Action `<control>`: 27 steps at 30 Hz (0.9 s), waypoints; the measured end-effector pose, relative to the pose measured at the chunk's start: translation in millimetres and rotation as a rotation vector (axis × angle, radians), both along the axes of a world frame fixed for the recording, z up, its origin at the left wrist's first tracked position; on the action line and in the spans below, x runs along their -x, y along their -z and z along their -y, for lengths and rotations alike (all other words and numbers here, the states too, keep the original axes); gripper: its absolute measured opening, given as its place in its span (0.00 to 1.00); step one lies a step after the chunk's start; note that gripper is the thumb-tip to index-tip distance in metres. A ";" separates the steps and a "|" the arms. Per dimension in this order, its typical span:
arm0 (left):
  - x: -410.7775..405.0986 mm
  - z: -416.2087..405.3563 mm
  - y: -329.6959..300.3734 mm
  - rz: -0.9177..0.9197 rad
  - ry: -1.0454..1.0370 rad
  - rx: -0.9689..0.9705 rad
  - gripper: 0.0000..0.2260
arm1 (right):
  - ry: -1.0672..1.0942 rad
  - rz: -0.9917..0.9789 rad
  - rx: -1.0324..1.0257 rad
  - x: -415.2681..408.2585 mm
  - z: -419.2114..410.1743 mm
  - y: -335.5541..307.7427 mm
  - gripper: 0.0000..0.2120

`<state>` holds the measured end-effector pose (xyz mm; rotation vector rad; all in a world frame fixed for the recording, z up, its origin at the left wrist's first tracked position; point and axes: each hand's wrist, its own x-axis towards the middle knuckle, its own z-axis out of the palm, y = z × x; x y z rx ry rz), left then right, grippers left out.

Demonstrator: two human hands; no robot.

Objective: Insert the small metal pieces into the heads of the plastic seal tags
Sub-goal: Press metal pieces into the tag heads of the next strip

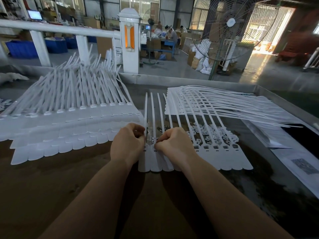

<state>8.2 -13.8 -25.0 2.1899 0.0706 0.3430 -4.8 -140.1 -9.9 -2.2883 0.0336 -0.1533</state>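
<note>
Pinching a small metal piece (154, 139) in my right hand (174, 144), I hold it over a head on the strip of seal tags (198, 159) at six o'clock. My left hand (128, 142) curls at the strip's edge; whether it grips, I cannot tell. Tilted, the piece could jam or drop among the loose metal pieces (163, 128) at twelve.

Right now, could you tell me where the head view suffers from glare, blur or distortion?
Head view: the doorway at upper right is blown out, throwing glare across the floor; the white railing bows from wide-angle distortion; the fan and background look soft.
</note>
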 end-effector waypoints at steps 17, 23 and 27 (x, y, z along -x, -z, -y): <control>-0.6 3.2 -0.7 -0.001 -0.025 0.042 0.09 | 0.399 0.336 0.230 -1.5 76.6 -6.1 0.08; -0.9 2.9 -0.1 -0.002 -0.036 0.050 0.09 | 0.482 0.192 0.407 -3.6 95.6 -3.6 0.10; -1.0 2.2 0.5 0.002 -0.038 0.034 0.10 | 0.471 0.200 0.502 -3.1 92.1 -2.3 0.11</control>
